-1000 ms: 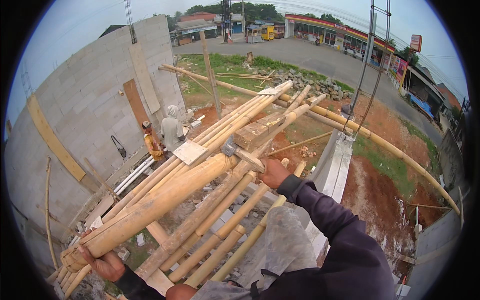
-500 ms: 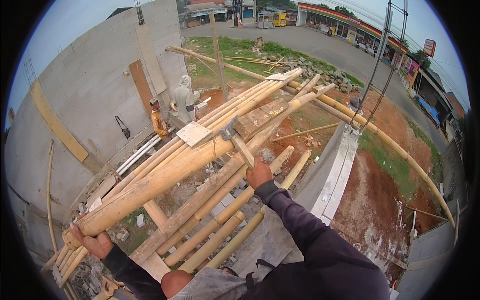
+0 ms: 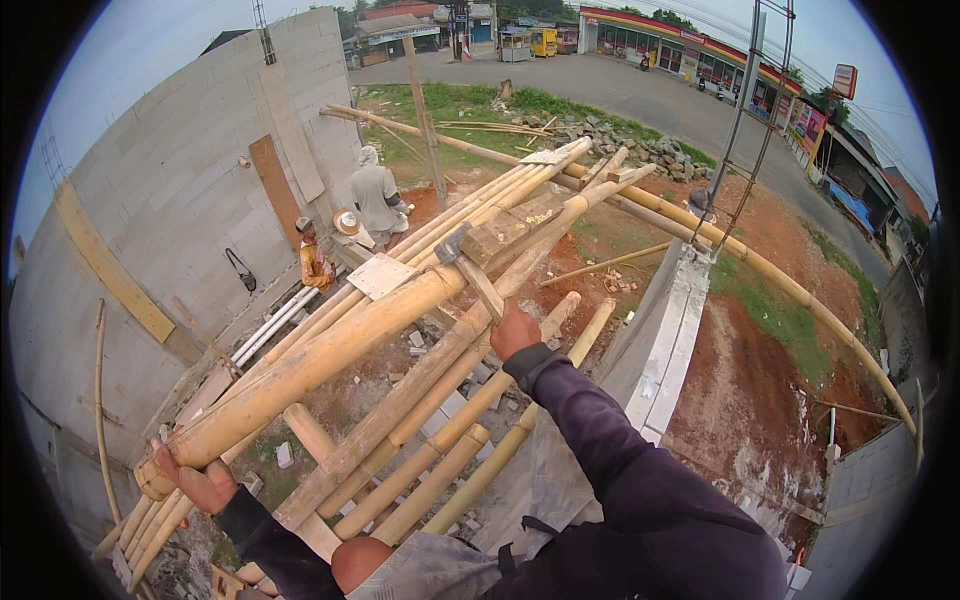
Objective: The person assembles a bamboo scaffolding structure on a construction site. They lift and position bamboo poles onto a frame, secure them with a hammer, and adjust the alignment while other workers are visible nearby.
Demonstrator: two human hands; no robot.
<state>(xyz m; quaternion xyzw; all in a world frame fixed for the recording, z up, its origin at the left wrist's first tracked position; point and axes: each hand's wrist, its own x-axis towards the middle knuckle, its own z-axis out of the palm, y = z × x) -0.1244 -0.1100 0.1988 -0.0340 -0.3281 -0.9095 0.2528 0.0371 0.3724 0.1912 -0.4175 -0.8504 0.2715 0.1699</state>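
Note:
My left hand is closed around the near end of a thick bamboo pole, the thumb lying along its side. This pole slants away from me to the upper right, on top of other poles. In my right hand is a hammer, gripped low on its wooden handle. The hammer's metal head is at the pole's far end, beside a thick wooden block that looks scuffed on top. Whether the head touches the block or the pole, I cannot tell.
Several bamboo poles run below me over rubble. A pale board lies across the poles. Two people work below, one in a grey hooded top, one in orange. A block wall stands at right, near a steel rebar column.
The pole's near end and my left hand appear slightly farther right. My right hand still holds the hammer by the block. The hooded person below has shifted posture.

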